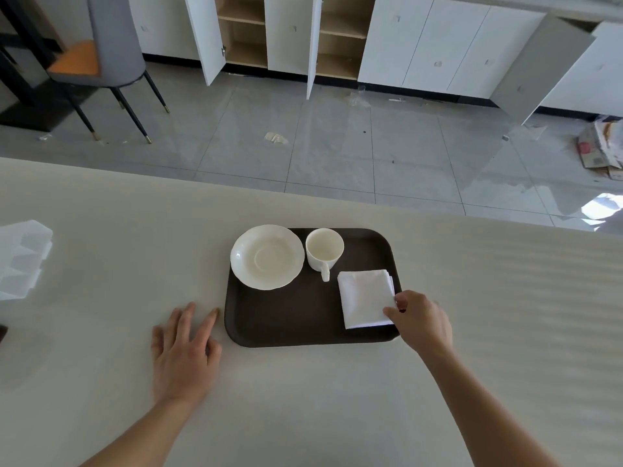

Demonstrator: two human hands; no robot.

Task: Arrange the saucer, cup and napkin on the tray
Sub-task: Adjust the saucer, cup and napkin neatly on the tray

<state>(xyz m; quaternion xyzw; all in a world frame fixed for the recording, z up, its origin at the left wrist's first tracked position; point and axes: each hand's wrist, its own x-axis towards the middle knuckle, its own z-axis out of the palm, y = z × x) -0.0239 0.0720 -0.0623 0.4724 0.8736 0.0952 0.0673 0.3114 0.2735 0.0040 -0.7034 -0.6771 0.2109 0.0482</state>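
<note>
Napkin [366, 298] lies lower right on tray [296, 318], right hand [421, 320] pinching its corner. Left hand [183, 348] flat & spread on table [101, 264]. Saucer [267, 256], cup [324, 249] at tray's upper part.

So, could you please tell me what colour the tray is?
Dark brown rectangular tray, clearest in the head view.
</note>
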